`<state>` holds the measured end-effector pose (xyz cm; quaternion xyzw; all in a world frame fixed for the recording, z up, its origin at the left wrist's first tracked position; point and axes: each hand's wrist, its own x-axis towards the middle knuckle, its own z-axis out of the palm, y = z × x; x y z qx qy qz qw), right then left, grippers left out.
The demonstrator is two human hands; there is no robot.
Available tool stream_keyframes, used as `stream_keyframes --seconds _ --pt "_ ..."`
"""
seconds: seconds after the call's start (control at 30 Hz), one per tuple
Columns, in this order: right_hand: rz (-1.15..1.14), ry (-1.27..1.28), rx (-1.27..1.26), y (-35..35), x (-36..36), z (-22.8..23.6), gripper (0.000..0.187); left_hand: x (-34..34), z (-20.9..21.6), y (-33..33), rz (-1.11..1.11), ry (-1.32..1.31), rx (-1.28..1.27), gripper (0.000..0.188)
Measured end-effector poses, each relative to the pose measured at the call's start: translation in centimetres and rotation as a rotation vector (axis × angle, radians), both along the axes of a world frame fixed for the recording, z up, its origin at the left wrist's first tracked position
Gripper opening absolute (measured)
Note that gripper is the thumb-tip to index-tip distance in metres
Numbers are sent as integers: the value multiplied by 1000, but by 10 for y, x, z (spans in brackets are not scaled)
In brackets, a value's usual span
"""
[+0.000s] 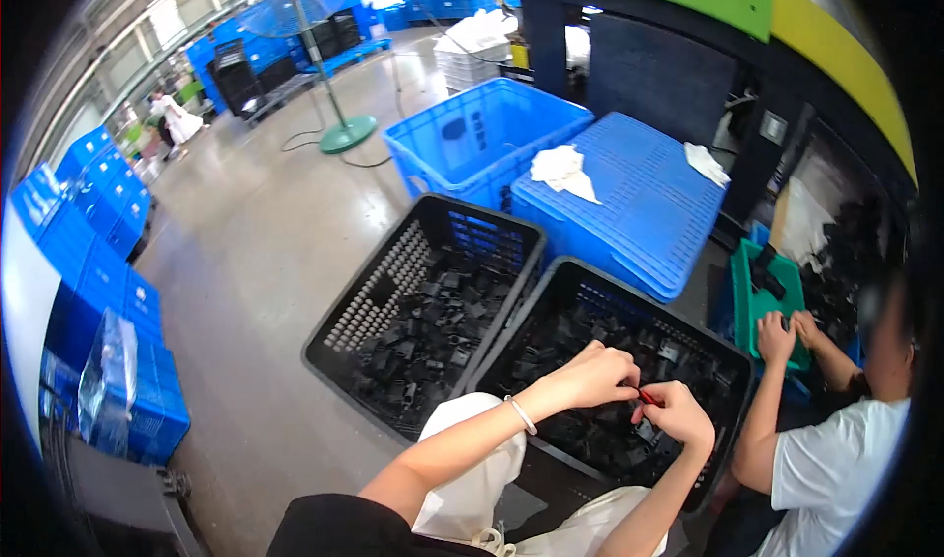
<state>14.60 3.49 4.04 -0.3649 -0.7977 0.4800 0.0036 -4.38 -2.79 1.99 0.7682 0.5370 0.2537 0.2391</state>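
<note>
My left hand (pixel 598 374), with a pale bracelet at the wrist, is closed over the near black crate (pixel 739 429). A small dark piece seems pinched at its fingertips, mostly hidden. Close beside it, my right hand (pixel 680 417) is closed on a slim red object (pixel 647 398), whose kind I cannot make out. The fingertips of both hands nearly meet. Below them, many small black plastic parts (pixel 551 346) lie loose in the crate. A second black crate (pixel 344 296) stands against its left side, holding similar black parts (pixel 433 331).
A blue lidded bin (pixel 639 193) with white cloths stands beyond the crates, beside an open blue bin (pixel 423 149). At right, a co-worker's hands (pixel 782 336) are over a green basket (pixel 742 296). Blue boxes (pixel 147 400) line the left; a green-based fan (pixel 348 135) stands behind.
</note>
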Motion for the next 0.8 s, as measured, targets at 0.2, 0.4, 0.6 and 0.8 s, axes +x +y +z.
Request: stream_keyframes --seconds 0.2,0.4,0.6,0.8 --pt "139 143 -137 -9 -13 -1 20 -26 28 -40 -2 6 47 20" --pt "195 134 -176 -13 -22 -1 24 -104 44 -120 291 30 47 20" --pt "22 112 -161 -11 -23 -12 18 -199 -45 -341 1105 359 -451 20" --pt "-24 9 -136 -8 -28 -25 15 -186 -117 -417 1386 599 -899 43"
